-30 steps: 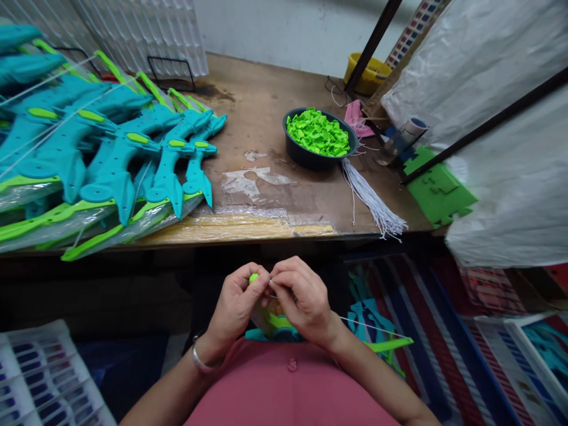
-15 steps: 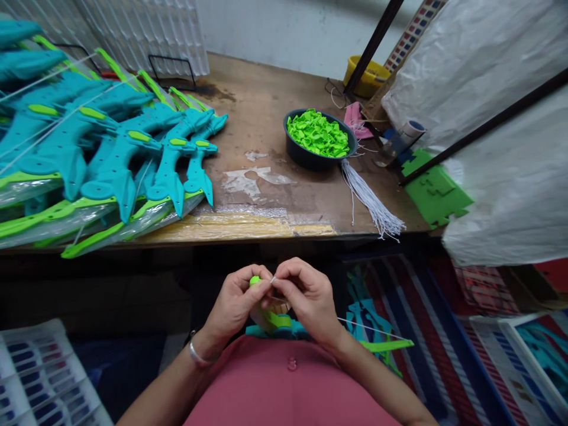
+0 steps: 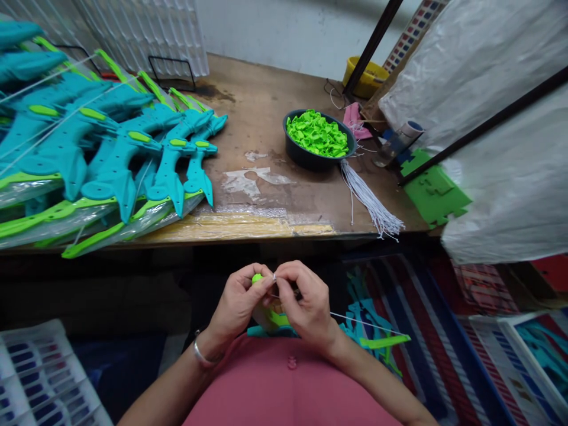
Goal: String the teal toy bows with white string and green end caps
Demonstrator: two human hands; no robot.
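My left hand (image 3: 244,299) is closed, with thumb and forefinger pinching a white string (image 3: 274,277) beside a bright green limb tip (image 3: 257,278). Close against it, my right hand (image 3: 306,299) pinches the same string, its other fingers curled. Below the hands, in my lap, lies a teal and green toy bow (image 3: 278,320), mostly hidden by my hands and shirt. Its string runs out to the right toward a green limb end (image 3: 385,341).
Several teal and green toy bows (image 3: 119,148) are piled at the table's left. A dark bowl (image 3: 295,148) of green pieces stands near a bundle of white strings (image 3: 373,201). Crates (image 3: 48,376) flank me below the table (image 3: 248,89), and white sacking (image 3: 501,118) hangs at right.
My hands stay together in front of me. The fingers of my right hand have shifted slightly on the string, and the bow's right end has moved a little inward.
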